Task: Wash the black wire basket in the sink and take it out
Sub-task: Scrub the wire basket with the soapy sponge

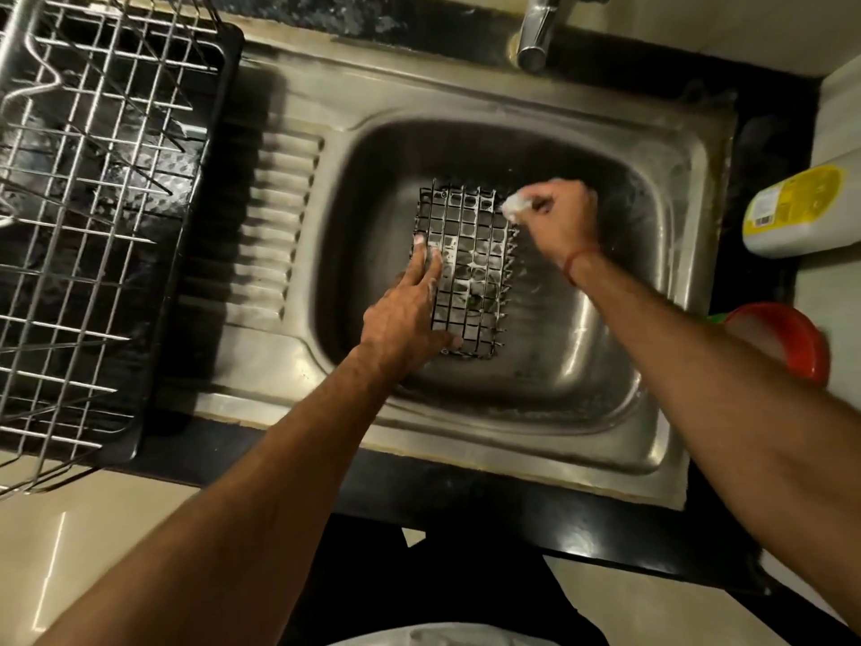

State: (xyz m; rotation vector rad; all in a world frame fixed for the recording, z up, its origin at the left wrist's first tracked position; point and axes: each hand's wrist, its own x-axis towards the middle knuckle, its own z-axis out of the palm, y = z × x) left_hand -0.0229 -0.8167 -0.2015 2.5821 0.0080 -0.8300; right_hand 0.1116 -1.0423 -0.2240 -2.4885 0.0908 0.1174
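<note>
Midway, by my reckoning: scrubbing stage, rinse and lift-out yet to come. Black wire basket (466, 268) lies flat on the floor of the sink (666, 440), roughly centre of the bowl, suds clinging across its grid. My left hand (405, 314) rests on the basket's left edge, fingers (426, 261) straight and close together, pressing down to steady it; thumb near the front corner. My right hand (556, 216) sits at the far right corner of the basket, fingers curled round a foamy scrubber (515, 205), white with lather — too blurred to say what kind. Tap (536, 35) above the sink shows no water running, as far as I can tell. Judged done: basket soaped, at least over the middle. Judged left: finish the corners and rim, rinse off the foam, then take the basket out. Drying rack (88, 216) stands on the surface to the left, a likely landing spot. Yellow-labelled bottle (792, 207) and red bowl (787, 338) sit on the right. Wet, soapy wire may slip when lifted.
</note>
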